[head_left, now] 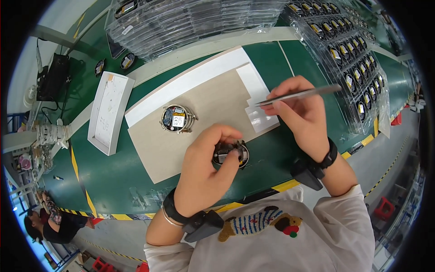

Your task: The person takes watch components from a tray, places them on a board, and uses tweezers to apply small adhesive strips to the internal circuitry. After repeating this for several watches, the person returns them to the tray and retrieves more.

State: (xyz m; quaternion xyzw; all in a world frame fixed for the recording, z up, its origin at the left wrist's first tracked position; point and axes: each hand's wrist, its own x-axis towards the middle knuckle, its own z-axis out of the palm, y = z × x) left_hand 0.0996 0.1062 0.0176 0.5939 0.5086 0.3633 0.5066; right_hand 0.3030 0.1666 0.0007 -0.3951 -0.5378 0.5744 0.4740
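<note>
My left hand is closed round a small round watch case, thumb and fingers on its rim, at the near edge of a grey-brown board. The fingers partly cover its dark inside. Held in my right hand is a slim pair of metal tweezers, its tips pointing left. These tips hover over a white sheet with a glossy part at the board's right side. A second round watch case rests on the board, its inside showing a white-labelled part and yellow film.
A white box stands left on the green table. Stacked clear plastic trays fill the back; more trays with several round watch parts stand at right. Two loose watch parts lie behind the box. Another person is far left.
</note>
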